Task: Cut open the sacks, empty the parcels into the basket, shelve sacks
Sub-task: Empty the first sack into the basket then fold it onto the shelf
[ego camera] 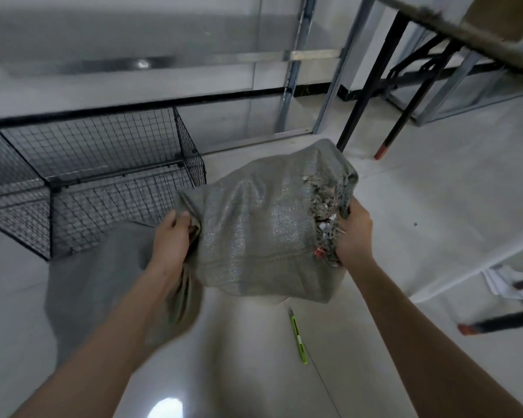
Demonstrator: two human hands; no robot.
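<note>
Presently, both hands hold one grey woven plastic sack [263,224] in the air above the pale glossy tiled floor [420,206]. The left hand [171,239] is clenched round a bunched corner at the sack's left side, thumb on top. The right hand [354,236] grasps the right side, fingers curled into a ragged, frayed edge where loose threads and white and red scraps show. The sack bulges and sags between the two grips; its contents are hidden, so parcels cannot be confirmed.

The black wire-mesh basket [103,152], rectangular with an open top, stands on the floor against the wall, to the left of and beyond the held sack. The sack's left corner overlaps the basket's right end in view; whether they touch cannot be told.

A second grey sack [82,285] lies limp on the floor under the left forearm, its far edge at the basket's near corner.

A slim green utility knife [298,336] lies on the floor below the held sack, between the two forearms and nearer the right one; neither hand touches it.

Black metal table legs [372,95] with red feet stand at upper right, well apart from the sack. View blurred at the edges.
</note>
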